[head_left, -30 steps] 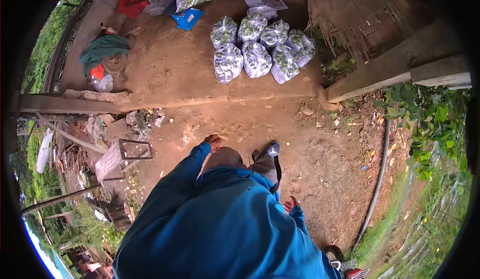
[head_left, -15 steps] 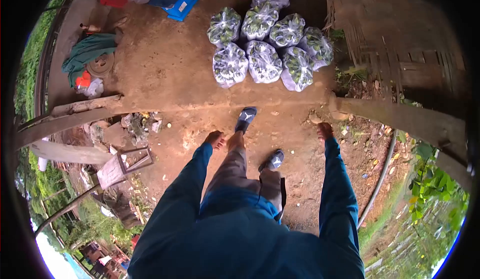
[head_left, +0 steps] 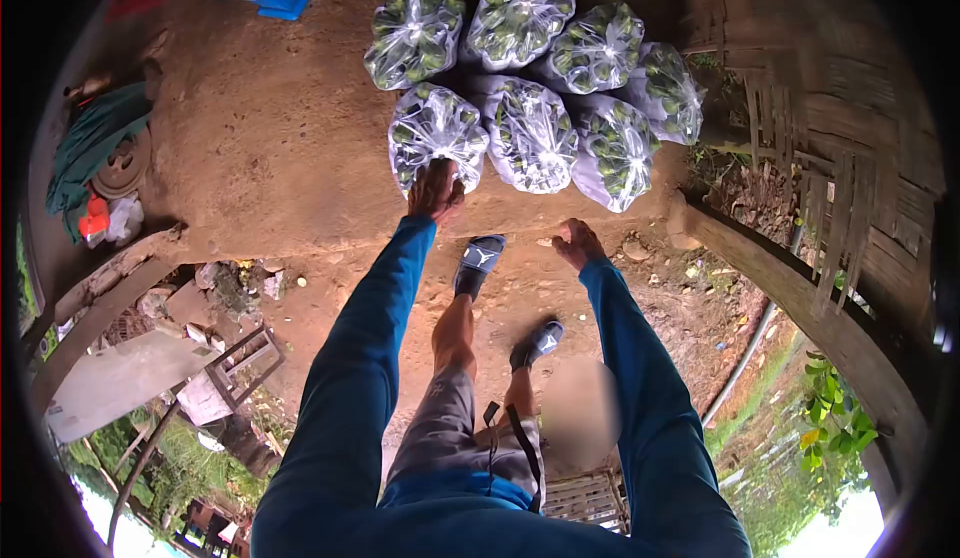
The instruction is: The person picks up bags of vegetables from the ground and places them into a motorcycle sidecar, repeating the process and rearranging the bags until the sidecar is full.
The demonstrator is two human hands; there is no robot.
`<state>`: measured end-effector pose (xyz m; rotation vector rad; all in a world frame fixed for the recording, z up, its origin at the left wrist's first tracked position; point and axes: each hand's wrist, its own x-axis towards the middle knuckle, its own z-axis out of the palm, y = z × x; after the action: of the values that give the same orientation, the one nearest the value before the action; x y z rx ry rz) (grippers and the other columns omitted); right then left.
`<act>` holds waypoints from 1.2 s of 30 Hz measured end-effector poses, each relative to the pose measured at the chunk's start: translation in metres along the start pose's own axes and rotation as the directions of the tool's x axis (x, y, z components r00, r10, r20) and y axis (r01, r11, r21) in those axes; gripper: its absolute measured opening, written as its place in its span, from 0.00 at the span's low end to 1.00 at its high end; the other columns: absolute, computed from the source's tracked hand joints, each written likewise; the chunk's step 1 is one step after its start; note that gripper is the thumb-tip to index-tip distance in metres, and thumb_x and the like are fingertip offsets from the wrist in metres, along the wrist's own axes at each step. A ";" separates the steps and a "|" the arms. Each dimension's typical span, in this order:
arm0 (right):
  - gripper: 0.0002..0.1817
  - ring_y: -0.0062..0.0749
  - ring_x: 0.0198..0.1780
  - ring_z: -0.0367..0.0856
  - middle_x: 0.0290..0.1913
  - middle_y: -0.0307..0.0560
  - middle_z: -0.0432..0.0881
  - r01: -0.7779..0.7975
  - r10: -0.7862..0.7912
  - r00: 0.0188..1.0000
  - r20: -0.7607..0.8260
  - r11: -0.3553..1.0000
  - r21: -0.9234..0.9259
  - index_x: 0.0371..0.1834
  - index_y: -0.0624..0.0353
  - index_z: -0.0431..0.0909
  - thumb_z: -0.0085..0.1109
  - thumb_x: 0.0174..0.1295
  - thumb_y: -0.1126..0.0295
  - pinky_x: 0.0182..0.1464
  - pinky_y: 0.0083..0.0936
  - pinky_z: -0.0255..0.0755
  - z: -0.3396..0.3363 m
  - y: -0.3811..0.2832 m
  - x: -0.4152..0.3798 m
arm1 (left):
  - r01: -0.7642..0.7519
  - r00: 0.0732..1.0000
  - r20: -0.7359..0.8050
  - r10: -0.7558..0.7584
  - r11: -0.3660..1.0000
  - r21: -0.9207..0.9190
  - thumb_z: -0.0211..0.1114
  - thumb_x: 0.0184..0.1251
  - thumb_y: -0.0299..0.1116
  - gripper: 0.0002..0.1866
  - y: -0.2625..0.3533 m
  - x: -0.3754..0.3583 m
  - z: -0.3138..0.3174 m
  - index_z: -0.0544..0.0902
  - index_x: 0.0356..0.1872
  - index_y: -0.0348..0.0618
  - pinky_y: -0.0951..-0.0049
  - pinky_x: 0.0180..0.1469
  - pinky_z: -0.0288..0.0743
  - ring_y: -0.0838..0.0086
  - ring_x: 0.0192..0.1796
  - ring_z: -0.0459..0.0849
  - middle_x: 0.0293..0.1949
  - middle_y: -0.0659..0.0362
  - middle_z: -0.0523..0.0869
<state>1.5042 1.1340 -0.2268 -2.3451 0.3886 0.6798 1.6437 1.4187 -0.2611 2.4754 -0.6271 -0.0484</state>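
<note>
Eight bags [head_left: 530, 138] in the head view, grouped close on a brown earthen floor [head_left: 260, 138] beside a woven wall [head_left: 880, 173]. Show green produce through clear plastic, with pale lining around the sides. Reaches with the left hand [head_left: 436, 194] to the near-left bag [head_left: 436, 136], fingers over its near side; cannot tell whether gripping. Holds the right hand [head_left: 577, 245] apart, released and loosely bent.

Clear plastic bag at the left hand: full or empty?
Looks full: the clear plastic bag at the left hand bulges roundly, green contents showing through.
</note>
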 end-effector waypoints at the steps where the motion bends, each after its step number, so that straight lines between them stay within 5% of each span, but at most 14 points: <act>1: 0.19 0.48 0.43 0.75 0.38 0.56 0.76 -0.016 0.016 1.000 0.000 1.000 -0.006 0.35 0.62 0.71 0.60 0.45 0.60 0.45 0.37 0.69 -0.001 -0.007 0.012 | -0.098 0.994 -0.055 0.099 0.995 0.030 0.58 0.49 0.31 0.17 -0.008 0.012 0.004 0.70 0.42 0.42 0.55 0.41 0.67 0.52 0.40 0.74 0.39 0.46 0.75; 2: 0.20 0.49 0.44 0.73 0.41 0.57 0.74 0.037 -0.038 0.999 -0.025 0.998 -0.053 0.37 0.62 0.71 0.60 0.45 0.60 0.46 0.38 0.69 -0.002 -0.013 0.025 | 0.037 0.998 0.040 -0.040 0.997 0.064 0.59 0.49 0.32 0.18 0.002 0.026 -0.004 0.69 0.44 0.41 0.54 0.43 0.67 0.53 0.43 0.73 0.42 0.48 0.74; 3: 0.21 0.51 0.45 0.72 0.43 0.57 0.73 0.088 -0.093 0.995 -0.046 0.991 -0.100 0.40 0.62 0.70 0.60 0.45 0.61 0.46 0.38 0.68 -0.004 -0.016 0.037 | -0.077 0.994 -0.064 0.084 0.992 0.102 0.59 0.49 0.33 0.21 -0.013 0.028 0.011 0.68 0.46 0.41 0.53 0.44 0.67 0.53 0.43 0.74 0.44 0.49 0.74; 5: 0.23 0.52 0.46 0.71 0.44 0.58 0.72 0.162 -0.178 0.978 -0.107 0.976 -0.144 0.43 0.63 0.69 0.60 0.45 0.61 0.46 0.40 0.68 -0.005 -0.018 0.066 | 0.034 0.994 0.099 -0.050 0.988 0.148 0.58 0.45 0.37 0.27 -0.027 0.031 0.023 0.66 0.51 0.43 0.50 0.39 0.68 0.50 0.40 0.72 0.48 0.51 0.71; 6: 0.25 0.53 0.46 0.71 0.46 0.58 0.71 0.246 -0.278 0.947 -0.162 0.950 -0.191 0.46 0.63 0.68 0.60 0.45 0.62 0.47 0.41 0.67 -0.005 -0.019 0.082 | -0.038 0.996 0.088 0.027 0.991 0.129 0.59 0.44 0.38 0.30 -0.036 0.023 0.030 0.65 0.52 0.42 0.50 0.38 0.69 0.49 0.39 0.72 0.50 0.52 0.69; 7: 0.28 0.54 0.47 0.71 0.47 0.58 0.70 0.284 -0.320 0.933 -0.163 0.936 -0.210 0.50 0.64 0.66 0.60 0.45 0.63 0.49 0.42 0.66 -0.006 -0.020 0.099 | 0.046 0.956 0.267 -0.117 0.965 0.257 0.60 0.41 0.38 0.31 -0.027 0.027 0.023 0.64 0.52 0.42 0.50 0.35 0.70 0.48 0.39 0.73 0.52 0.52 0.67; 11: 0.31 0.55 0.47 0.71 0.50 0.57 0.68 0.349 -0.406 0.872 -0.274 0.908 -0.234 0.52 0.63 0.63 0.60 0.45 0.61 0.49 0.39 0.67 0.002 -0.018 0.148 | 0.106 0.923 0.314 -0.224 0.930 0.351 0.61 0.41 0.39 0.31 -0.011 0.039 0.012 0.65 0.50 0.41 0.53 0.31 0.71 0.50 0.37 0.74 0.48 0.53 0.68; 14: 0.28 0.51 0.44 0.73 0.51 0.54 0.67 0.299 -0.356 0.909 -0.218 0.920 -0.254 0.51 0.60 0.64 0.59 0.45 0.62 0.43 0.43 0.70 0.005 -0.023 0.153 | 0.127 0.899 0.345 -0.272 0.912 0.389 0.64 0.40 0.41 0.29 -0.017 0.040 0.023 0.66 0.47 0.43 0.55 0.29 0.69 0.53 0.32 0.76 0.46 0.53 0.68; 16: 0.26 0.45 0.37 0.76 0.52 0.48 0.67 0.095 -0.165 0.982 -0.089 0.848 -0.522 0.48 0.56 0.66 0.58 0.44 0.62 0.32 0.44 0.70 0.003 -0.036 0.140 | 0.099 0.905 0.352 -0.241 0.921 0.378 0.64 0.40 0.42 0.30 -0.018 0.038 0.023 0.66 0.47 0.44 0.56 0.30 0.69 0.54 0.32 0.75 0.46 0.53 0.68; 21: 0.26 0.45 0.30 0.79 0.53 0.50 0.67 0.172 -0.176 0.983 0.058 0.755 -0.633 0.46 0.56 0.69 0.57 0.42 0.59 0.30 0.43 0.72 0.006 -0.029 0.162 | 0.012 0.950 0.300 -0.091 0.967 0.254 0.60 0.48 0.43 0.26 -0.039 0.033 0.031 0.68 0.49 0.43 0.55 0.36 0.70 0.53 0.37 0.74 0.47 0.50 0.70; 27: 0.22 0.47 0.40 0.76 0.43 0.51 0.72 0.371 -0.383 0.923 0.027 0.873 -0.317 0.35 0.62 0.72 0.60 0.40 0.59 0.40 0.38 0.72 -0.018 -0.025 0.156 | 0.096 0.851 0.466 -0.242 0.944 0.314 0.58 0.50 0.44 0.29 -0.031 0.041 0.022 0.65 0.54 0.44 0.52 0.39 0.72 0.48 0.41 0.75 0.53 0.49 0.68; 29: 0.22 0.48 0.40 0.75 0.38 0.51 0.71 0.420 -0.438 0.899 -0.024 0.876 -0.239 0.34 0.59 0.71 0.62 0.39 0.56 0.40 0.38 0.72 -0.008 -0.006 0.162 | 0.033 0.880 0.449 -0.156 0.962 0.270 0.57 0.51 0.46 0.30 -0.050 0.032 0.039 0.63 0.55 0.45 0.51 0.39 0.72 0.47 0.43 0.75 0.55 0.50 0.65; 35: 0.26 0.47 0.31 0.74 0.28 0.52 0.70 0.291 -0.294 0.955 0.039 0.903 -0.315 0.26 0.61 0.70 0.63 0.40 0.48 0.32 0.40 0.69 0.006 -0.020 0.142 | 0.085 0.776 0.587 -0.229 0.961 0.264 0.55 0.53 0.51 0.33 -0.046 0.039 0.028 0.61 0.57 0.45 0.54 0.43 0.72 0.48 0.47 0.74 0.55 0.47 0.65; 36: 0.26 0.48 0.31 0.74 0.29 0.53 0.71 0.230 -0.230 0.972 0.039 0.973 0.000 0.25 0.61 0.71 0.63 0.39 0.47 0.32 0.40 0.69 0.032 0.001 0.137 | 0.031 0.822 0.545 -0.166 0.968 0.250 0.55 0.53 0.52 0.33 -0.052 0.034 0.036 0.61 0.57 0.44 0.54 0.43 0.72 0.48 0.48 0.73 0.54 0.46 0.65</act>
<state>1.6051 1.1414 -0.3250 -2.3297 0.0949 0.6133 1.6899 1.4225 -0.3160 2.7219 -0.7748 -0.8224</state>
